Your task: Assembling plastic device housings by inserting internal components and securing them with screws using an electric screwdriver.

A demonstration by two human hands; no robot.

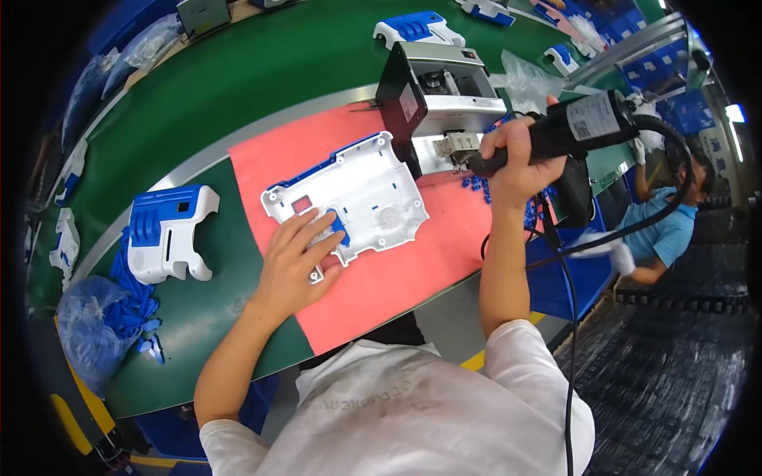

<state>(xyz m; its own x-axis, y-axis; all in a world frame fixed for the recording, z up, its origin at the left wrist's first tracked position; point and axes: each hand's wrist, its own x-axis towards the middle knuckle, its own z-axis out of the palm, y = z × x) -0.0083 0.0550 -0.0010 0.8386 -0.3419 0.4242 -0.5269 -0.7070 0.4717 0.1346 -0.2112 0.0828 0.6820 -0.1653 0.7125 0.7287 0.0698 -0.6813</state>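
A white plastic housing half [389,186] with a blue edge lies inside up on a pink mat [365,301]. My left hand [287,266] rests on its near left part, fingers spread over a small blue plastic piece [340,228] inside the shell. The fingers partly hide that piece. My right hand [514,163] is closed round a black electric screwdriver [571,127] with a cable, held tilted to the right of the housing. The screwdriver's tip end is at the front of a screw feeder [448,103]; whether a screw sits on it cannot be made out.
A blue-and-white housing [171,234] stands left, beside a clear bag [95,325] of blue strips. Small blue parts [480,186] lie near the feeder. Another housing [417,28] sits on the green conveyor [302,59]. A co-worker [659,222] is at the right.
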